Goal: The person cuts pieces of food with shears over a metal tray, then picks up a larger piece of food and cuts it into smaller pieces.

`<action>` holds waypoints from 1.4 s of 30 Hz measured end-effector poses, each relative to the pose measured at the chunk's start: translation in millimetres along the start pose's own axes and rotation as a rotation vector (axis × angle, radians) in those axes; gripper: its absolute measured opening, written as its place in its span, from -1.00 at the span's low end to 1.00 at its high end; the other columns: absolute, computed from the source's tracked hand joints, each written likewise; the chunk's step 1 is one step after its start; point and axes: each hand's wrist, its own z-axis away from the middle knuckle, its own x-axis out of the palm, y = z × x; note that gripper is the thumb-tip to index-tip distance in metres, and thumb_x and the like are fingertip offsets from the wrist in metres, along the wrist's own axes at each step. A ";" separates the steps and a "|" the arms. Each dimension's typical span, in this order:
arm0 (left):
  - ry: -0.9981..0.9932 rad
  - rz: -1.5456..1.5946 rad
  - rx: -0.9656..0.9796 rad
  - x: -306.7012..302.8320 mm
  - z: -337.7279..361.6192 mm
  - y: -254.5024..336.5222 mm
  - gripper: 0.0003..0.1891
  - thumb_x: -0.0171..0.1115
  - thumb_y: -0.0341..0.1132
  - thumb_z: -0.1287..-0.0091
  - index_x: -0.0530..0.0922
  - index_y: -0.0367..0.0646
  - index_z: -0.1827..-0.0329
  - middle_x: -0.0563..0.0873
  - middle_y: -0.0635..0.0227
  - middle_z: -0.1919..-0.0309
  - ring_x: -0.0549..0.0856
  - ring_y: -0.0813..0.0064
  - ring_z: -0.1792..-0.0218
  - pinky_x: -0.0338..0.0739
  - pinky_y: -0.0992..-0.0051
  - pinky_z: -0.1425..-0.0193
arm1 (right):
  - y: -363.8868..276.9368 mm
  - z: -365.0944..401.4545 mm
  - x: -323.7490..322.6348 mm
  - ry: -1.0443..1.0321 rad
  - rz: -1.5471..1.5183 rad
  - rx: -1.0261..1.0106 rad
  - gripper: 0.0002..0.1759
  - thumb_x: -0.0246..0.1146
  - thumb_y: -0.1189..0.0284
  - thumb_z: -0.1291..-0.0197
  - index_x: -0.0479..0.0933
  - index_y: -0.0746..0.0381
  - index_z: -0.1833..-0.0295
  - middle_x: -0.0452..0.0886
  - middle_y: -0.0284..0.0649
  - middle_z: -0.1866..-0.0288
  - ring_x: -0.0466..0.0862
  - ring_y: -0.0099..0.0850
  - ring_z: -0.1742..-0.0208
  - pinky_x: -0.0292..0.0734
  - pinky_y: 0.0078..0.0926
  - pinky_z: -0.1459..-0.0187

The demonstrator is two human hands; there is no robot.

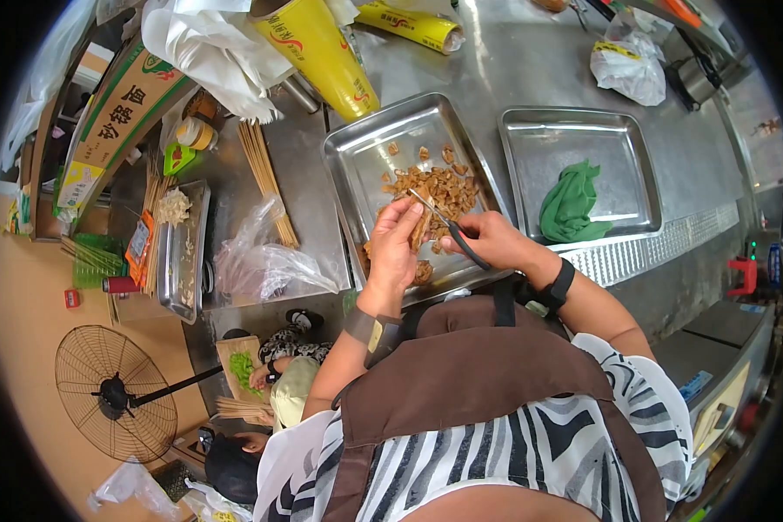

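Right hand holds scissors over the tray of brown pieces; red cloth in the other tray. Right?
Head view: the cloth is green, not red. The rest holds: the right hand holds scissors over the tray of brown pieces, cloth in the other tray.

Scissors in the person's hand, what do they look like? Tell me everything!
The scissors have thin silvery blades and black handles, metal and plastic by the look. The right hand grips the handles. The blades slant toward the left hand, which pinches a brown strip of food. They hover above the metal tray of brown pieces. Whether the blades are open is too small to tell.
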 end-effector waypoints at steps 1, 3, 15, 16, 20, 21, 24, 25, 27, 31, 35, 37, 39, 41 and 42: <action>0.035 -0.037 -0.016 1.0 1.0 -0.6 -0.83 0.15 -0.37 -0.35 0.51 -0.19 0.06 0.65 0.44 0.26 0.58 0.64 0.34 0.46 0.57 0.37 | -2.6 -0.6 0.3 0.003 -0.049 0.016 -0.57 0.31 0.17 -0.15 0.49 0.32 0.53 0.32 -0.42 0.70 0.24 -0.65 0.60 0.14 -0.55 0.58; 0.071 -0.075 -0.032 -0.5 1.5 -1.5 -0.82 0.15 -0.37 -0.35 0.51 -0.20 0.04 0.65 0.44 0.26 0.59 0.64 0.35 0.46 0.57 0.37 | -0.2 -2.4 0.9 0.004 -0.099 0.032 -0.58 0.32 0.17 -0.15 0.49 0.32 0.53 0.33 -0.42 0.70 0.25 -0.66 0.61 0.16 -0.55 0.59; 0.057 0.034 -0.001 -6.3 2.9 2.0 -0.66 0.16 -0.52 -0.28 0.41 -0.28 -0.12 0.62 0.30 0.10 0.60 0.53 0.09 0.47 0.54 0.02 | 10.9 6.4 -5.0 -0.023 -0.077 0.036 -0.57 0.31 0.13 -0.15 0.48 0.30 0.48 0.39 -0.42 0.68 0.35 -0.65 0.61 0.19 -0.62 0.58; 0.069 0.040 0.008 -5.9 2.5 3.4 -0.66 0.17 -0.53 -0.26 0.41 -0.28 -0.10 0.61 0.29 0.11 0.60 0.53 0.10 0.47 0.54 0.00 | 12.0 9.0 -4.4 -0.057 -0.060 0.050 -0.56 0.30 0.11 -0.14 0.48 0.30 0.47 0.38 -0.42 0.67 0.34 -0.63 0.59 0.19 -0.61 0.56; 0.075 0.036 0.017 -6.7 2.8 2.8 -0.73 0.19 -0.54 -0.25 0.43 -0.25 -0.01 0.61 0.32 0.15 0.59 0.57 0.15 0.46 0.58 0.05 | 13.4 10.8 -1.2 -0.087 0.058 0.035 -0.53 0.29 0.07 -0.13 0.48 0.31 0.46 0.37 -0.36 0.66 0.31 -0.58 0.56 0.20 -0.51 0.52; 0.073 0.035 0.013 -6.8 3.4 1.7 -0.73 0.19 -0.54 -0.25 0.43 -0.25 -0.01 0.61 0.32 0.15 0.59 0.57 0.15 0.46 0.58 0.05 | 11.1 11.3 -0.1 -0.084 0.056 0.038 -0.53 0.29 0.07 -0.13 0.48 0.31 0.46 0.37 -0.36 0.66 0.31 -0.58 0.56 0.20 -0.51 0.52; 0.050 0.020 -0.005 -6.6 4.0 -1.2 -0.75 0.21 -0.53 -0.24 0.44 -0.22 0.03 0.61 0.36 0.17 0.58 0.60 0.20 0.45 0.61 0.12 | 1.0 11.1 0.1 -0.030 0.031 0.045 -0.52 0.29 0.07 -0.12 0.49 0.33 0.43 0.37 -0.31 0.66 0.30 -0.54 0.56 0.21 -0.47 0.51; 0.048 0.019 -0.003 -6.4 3.8 -2.4 -0.75 0.22 -0.53 -0.24 0.45 -0.21 0.04 0.61 0.38 0.19 0.58 0.61 0.21 0.44 0.62 0.14 | -0.6 10.6 -0.8 -0.034 0.054 0.045 -0.52 0.29 0.07 -0.12 0.50 0.34 0.42 0.37 -0.30 0.66 0.31 -0.54 0.56 0.21 -0.47 0.51; 0.047 0.017 0.000 -5.7 4.7 -2.4 -0.76 0.22 -0.52 -0.24 0.46 -0.20 0.05 0.61 0.39 0.20 0.57 0.62 0.23 0.43 0.63 0.17 | -1.9 11.1 -1.1 -0.039 0.077 0.045 -0.52 0.29 0.07 -0.12 0.51 0.34 0.41 0.37 -0.29 0.66 0.31 -0.54 0.56 0.22 -0.47 0.51; 0.064 0.011 -0.031 -4.6 5.4 0.4 -0.76 0.24 -0.52 -0.23 0.46 -0.22 0.06 0.63 0.38 0.23 0.59 0.61 0.23 0.44 0.62 0.14 | 0.7 12.7 -0.3 -0.023 0.093 0.049 -0.51 0.28 0.03 -0.09 0.53 0.32 0.38 0.44 -0.16 0.62 0.40 -0.35 0.54 0.29 -0.37 0.47; 0.050 0.016 -0.052 -8.5 4.9 1.0 -0.75 0.25 -0.52 -0.22 0.46 -0.23 0.05 0.64 0.35 0.24 0.61 0.59 0.22 0.46 0.61 0.10 | 0.6 14.6 -0.5 -0.024 0.147 0.044 -0.50 0.26 0.00 -0.08 0.54 0.30 0.37 0.50 -0.02 0.57 0.50 -0.11 0.52 0.37 -0.25 0.43; 0.053 0.003 -0.069 -10.2 5.9 3.2 -0.76 0.25 -0.52 -0.22 0.47 -0.23 0.06 0.65 0.34 0.23 0.61 0.58 0.22 0.47 0.61 0.10 | 0.5 14.8 -0.1 -0.003 0.163 0.024 -0.51 0.29 0.03 -0.08 0.54 0.31 0.40 0.44 -0.12 0.64 0.42 -0.28 0.57 0.30 -0.33 0.48; 0.056 -0.011 -0.086 -9.7 7.3 3.2 -0.76 0.25 -0.52 -0.21 0.47 -0.23 0.07 0.65 0.33 0.23 0.62 0.58 0.21 0.47 0.60 0.10 | 0.5 14.6 1.4 0.021 0.179 0.004 -0.52 0.32 0.05 -0.08 0.54 0.33 0.42 0.38 -0.21 0.70 0.33 -0.45 0.62 0.24 -0.40 0.53; 0.037 -0.007 -0.109 -8.5 7.8 2.8 -0.77 0.26 -0.53 -0.21 0.48 -0.23 0.09 0.65 0.34 0.25 0.62 0.57 0.21 0.48 0.60 0.12 | 0.3 12.9 3.6 0.035 0.191 0.010 -0.51 0.33 0.05 -0.07 0.53 0.33 0.44 0.39 -0.16 0.69 0.34 -0.40 0.63 0.25 -0.38 0.53; 0.037 -0.007 -0.108 -9.3 7.1 2.1 -0.77 0.26 -0.53 -0.21 0.48 -0.23 0.09 0.65 0.34 0.25 0.62 0.57 0.21 0.48 0.60 0.12 | 0.1 12.8 3.3 0.034 0.192 0.009 -0.51 0.33 0.05 -0.07 0.53 0.33 0.44 0.39 -0.16 0.69 0.34 -0.40 0.63 0.25 -0.38 0.53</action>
